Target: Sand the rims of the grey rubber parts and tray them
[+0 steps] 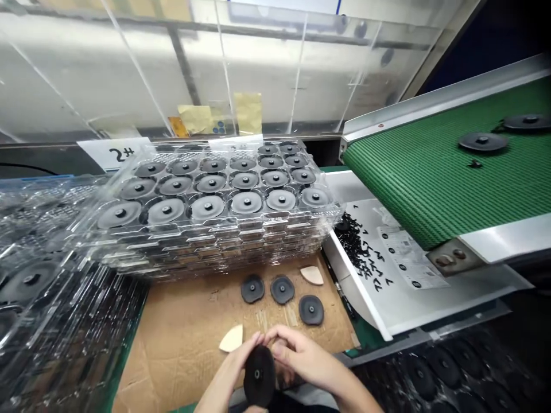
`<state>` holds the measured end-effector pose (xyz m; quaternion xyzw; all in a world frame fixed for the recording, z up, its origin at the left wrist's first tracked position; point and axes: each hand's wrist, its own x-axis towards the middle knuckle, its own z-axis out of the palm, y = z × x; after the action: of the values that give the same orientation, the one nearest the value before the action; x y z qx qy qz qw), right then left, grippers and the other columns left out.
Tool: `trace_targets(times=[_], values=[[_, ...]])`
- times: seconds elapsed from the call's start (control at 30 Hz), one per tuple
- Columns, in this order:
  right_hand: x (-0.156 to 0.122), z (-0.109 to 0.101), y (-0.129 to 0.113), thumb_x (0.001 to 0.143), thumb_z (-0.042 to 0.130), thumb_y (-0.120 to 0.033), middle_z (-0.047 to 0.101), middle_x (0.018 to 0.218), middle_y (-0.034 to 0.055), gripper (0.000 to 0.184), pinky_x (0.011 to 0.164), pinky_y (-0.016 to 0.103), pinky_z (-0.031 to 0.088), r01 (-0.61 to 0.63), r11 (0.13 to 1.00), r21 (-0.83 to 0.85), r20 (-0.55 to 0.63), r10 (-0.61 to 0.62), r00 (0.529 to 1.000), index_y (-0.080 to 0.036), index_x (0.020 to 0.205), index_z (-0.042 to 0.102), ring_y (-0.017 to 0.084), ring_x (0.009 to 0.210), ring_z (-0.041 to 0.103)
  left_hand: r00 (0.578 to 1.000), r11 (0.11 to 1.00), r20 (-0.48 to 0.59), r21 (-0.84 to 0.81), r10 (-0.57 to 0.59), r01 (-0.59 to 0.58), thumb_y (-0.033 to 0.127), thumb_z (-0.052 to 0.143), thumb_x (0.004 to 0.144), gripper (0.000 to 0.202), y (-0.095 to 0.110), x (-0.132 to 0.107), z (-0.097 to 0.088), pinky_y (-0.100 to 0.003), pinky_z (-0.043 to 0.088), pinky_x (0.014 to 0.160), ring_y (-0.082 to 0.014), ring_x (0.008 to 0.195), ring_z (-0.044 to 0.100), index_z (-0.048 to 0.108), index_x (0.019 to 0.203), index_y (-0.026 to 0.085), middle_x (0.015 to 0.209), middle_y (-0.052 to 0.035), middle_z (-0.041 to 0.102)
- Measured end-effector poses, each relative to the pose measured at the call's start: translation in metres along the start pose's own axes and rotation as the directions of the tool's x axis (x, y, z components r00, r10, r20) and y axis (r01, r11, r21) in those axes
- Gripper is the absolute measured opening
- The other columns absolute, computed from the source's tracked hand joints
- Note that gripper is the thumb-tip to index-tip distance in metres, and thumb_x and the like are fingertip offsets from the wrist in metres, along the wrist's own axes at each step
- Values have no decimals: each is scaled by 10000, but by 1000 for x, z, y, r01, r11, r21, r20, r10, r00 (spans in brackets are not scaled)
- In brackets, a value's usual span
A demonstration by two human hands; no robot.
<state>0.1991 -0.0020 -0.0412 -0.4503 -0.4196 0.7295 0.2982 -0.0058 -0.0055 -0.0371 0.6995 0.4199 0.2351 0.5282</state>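
A round black disc [259,376] with a small raised hub stands tilted on edge near my body. My left hand [232,367] is closed around its left side, fingertips at its upper rim. Close against the disc's upper right edge, my right hand [301,357] has its fingers curled with thumb and forefinger pinched; what lies between them is hidden. Three similar discs lie flat on the cardboard [185,327] beyond my hands: a left disc [252,288], a middle disc [282,289] and a right disc [311,310]. A pale wedge-shaped pad [231,338] lies by my left hand.
Stacked clear plastic trays [215,229] full of black discs stand behind the cardboard. To the right, a white tray [413,310] holds many small black parts [355,246] below a green conveyor belt [430,155] carrying discs. Another pale pad [311,275] lies near the tray's wall.
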Motion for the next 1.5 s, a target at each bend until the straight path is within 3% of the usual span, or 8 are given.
trace_targets(times=[0.3, 0.47, 0.63, 0.77, 0.9, 1.1, 1.23, 1.5], values=[[2, 15, -16, 637, 602, -708, 506, 584, -53, 565, 495, 188, 367, -73, 997, -37, 178, 78, 981, -155, 745, 566, 63, 490, 466, 967, 983, 183, 5, 180, -184, 109, 579, 728, 763, -6, -6, -23, -471, 341, 1068, -294, 1294, 424, 328, 1381, 412, 1447, -16, 427], [22, 31, -11, 669, 619, -668, 560, 556, -13, 544, 477, 194, 356, -103, 994, -31, 195, 107, 975, -128, 618, 577, 71, 476, 473, 993, 997, -112, -75, 27, -36, 192, 625, 742, 617, -24, -28, -28, -463, 337, 1072, -302, 1268, 456, 467, 1316, 354, 1396, -50, 497], [36, 60, -6, 733, 515, -706, 506, 511, -21, 582, 450, 188, 256, -59, 996, 65, 49, 56, 997, -143, 585, 524, 51, 444, 368, 869, 854, -436, -519, -235, -30, 242, 720, 700, 547, -28, -44, -19, -347, 444, 1002, -263, 1197, 536, 563, 1214, 344, 1280, -48, 611], [40, 95, 0, 764, 437, -724, 453, 490, -31, 585, 430, 189, 239, -54, 993, 102, 14, 53, 999, -165, 595, 465, 49, 421, 324, 758, 708, -534, -693, -375, -137, 295, 822, 550, 665, -16, -42, -10, -283, 469, 962, -265, 1226, 507, 589, 1171, 337, 1364, -50, 535], [39, 117, 2, 804, 320, -736, 454, 463, -28, 611, 401, 192, 262, -29, 999, 17, 16, 29, 999, -171, 629, 471, 59, 384, 326, 721, 531, -493, -823, -487, -204, 328, 815, 559, 680, -6, -36, -11, -275, 465, 956, -234, 1190, 541, 561, 1190, 342, 1271, -51, 612], [40, 94, 5, 892, 368, -564, 634, 699, 61, 485, 634, 297, 468, 82, 923, -375, -149, -147, 978, -171, 767, 623, 171, 646, 589, 729, 318, -370, -923, -575, -218, 367, 795, 590, 564, -1, -33, -24, -270, 460, 950, -241, 1178, 544, 628, 1118, 259, 1237, -78, 626], [45, 67, 27, 832, 543, -448, 601, 1053, 125, 299, 915, 493, 374, 43, 758, -651, -332, -335, 882, -210, 982, 642, 300, 1040, 507, 740, 217, -317, -948, -593, -232, 354, 764, 645, 561, -1, -32, -32, -313, 460, 951, -238, 1145, 566, 595, 1174, 273, 1219, -91, 630], [58, 58, 62, 814, 602, -335, 627, 1152, 110, 190, 907, 539, 368, 98, 543, -834, -233, -509, 829, -212, 952, 641, 326, 1064, 506, 717, 178, -314, -949, -623, -261, 412, 764, 616, 545, 5, -29, -32, -373, 420, 996, -255, 1177, 540, 620, 1126, 287, 1193, -96, 644]])
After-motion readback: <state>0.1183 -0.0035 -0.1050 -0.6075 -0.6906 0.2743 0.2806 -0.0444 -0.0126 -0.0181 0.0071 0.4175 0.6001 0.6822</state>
